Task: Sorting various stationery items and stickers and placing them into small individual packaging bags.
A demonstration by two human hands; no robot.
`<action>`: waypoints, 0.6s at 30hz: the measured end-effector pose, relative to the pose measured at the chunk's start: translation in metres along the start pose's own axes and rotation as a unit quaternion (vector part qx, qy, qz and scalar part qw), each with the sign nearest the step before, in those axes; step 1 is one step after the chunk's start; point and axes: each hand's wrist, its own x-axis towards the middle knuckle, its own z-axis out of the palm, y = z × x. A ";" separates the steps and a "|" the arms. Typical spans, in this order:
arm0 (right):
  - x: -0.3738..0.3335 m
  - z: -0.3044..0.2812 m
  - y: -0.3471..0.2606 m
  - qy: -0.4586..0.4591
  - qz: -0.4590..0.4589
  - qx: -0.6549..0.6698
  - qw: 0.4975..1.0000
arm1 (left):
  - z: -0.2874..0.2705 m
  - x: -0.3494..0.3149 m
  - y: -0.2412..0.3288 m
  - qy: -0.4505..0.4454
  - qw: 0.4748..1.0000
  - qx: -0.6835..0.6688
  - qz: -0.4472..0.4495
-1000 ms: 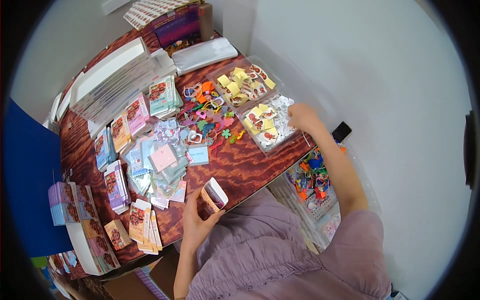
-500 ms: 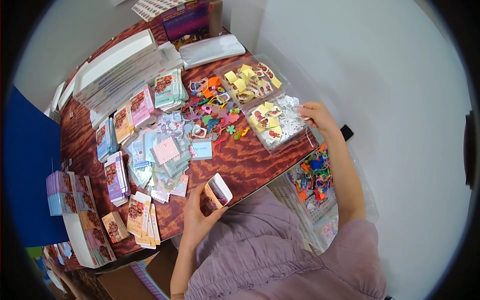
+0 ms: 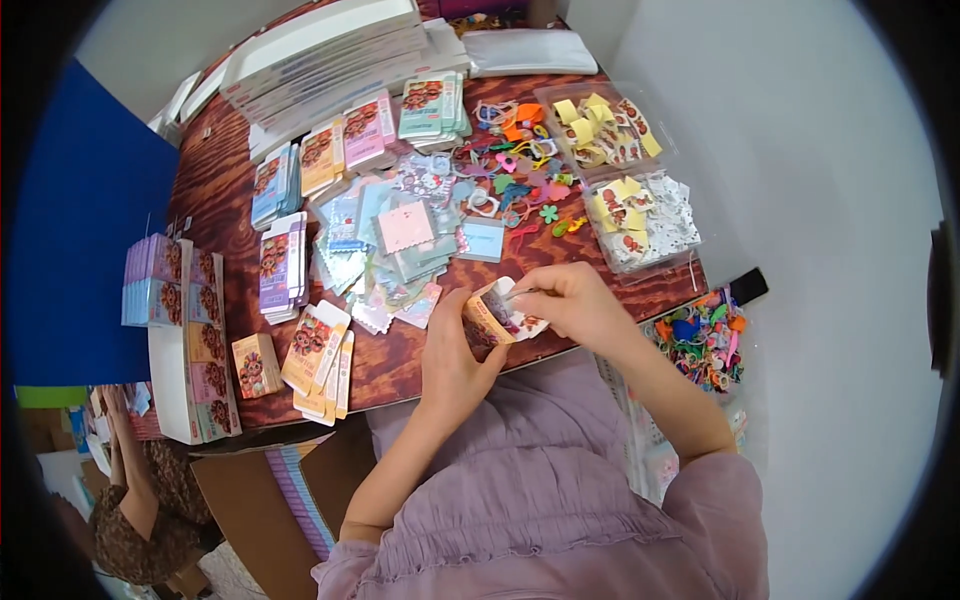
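Observation:
My left hand (image 3: 452, 352) is wrapped round a small orange card box (image 3: 486, 318), held tilted with its top flap raised, just above the table's near edge. My right hand (image 3: 568, 305) is at the box's mouth, its fingers pinched on a small silvery piece (image 3: 521, 293) that is mostly hidden. Inside the box something dark purple shows in part. Beyond my right hand stands a clear tray of small silver pieces (image 3: 665, 225) and cards with yellow paper backs (image 3: 622, 205). Several flat orange boxes (image 3: 314, 350) and one filled-out orange box (image 3: 257, 364) lie left of my left hand.
Glossy sachets (image 3: 408, 228) heap mid-table, beside colourful hair ties (image 3: 520, 165). Stacks of coloured boxes (image 3: 283, 262) line the left, near a white display tray (image 3: 172, 385). A bin of trinkets (image 3: 700, 345) sits below the right edge. Another person's arm (image 3: 135, 465) shows at lower left.
My right hand has moved from the tray of silver pieces to the box's opening. My left hand still holds the box. The whole view has shifted, bringing another person into sight.

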 end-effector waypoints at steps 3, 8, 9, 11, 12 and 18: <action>0.003 0.016 0.006 0.021 -0.068 -0.152 0.986 | -0.001 -0.006 -0.006 0.019 1.000 0.021 -0.001; 0.005 0.028 -0.004 0.038 -0.137 -0.373 0.917 | -0.004 -0.015 -0.014 0.031 0.999 0.033 0.007; 0.005 0.028 -0.010 0.022 -0.099 -0.359 0.928 | -0.004 -0.016 -0.015 0.032 0.999 0.031 0.008; 0.005 0.030 -0.014 0.003 -0.062 -0.347 0.936 | -0.006 -0.017 -0.016 0.031 0.999 0.022 0.000; 0.005 0.032 -0.015 0.014 -0.062 -0.354 0.933 | -0.006 -0.017 -0.016 0.026 1.000 0.014 -0.006; -0.001 0.042 -0.025 0.072 -0.130 -0.353 0.924 | -0.010 -0.018 -0.009 0.035 0.998 -0.024 -0.043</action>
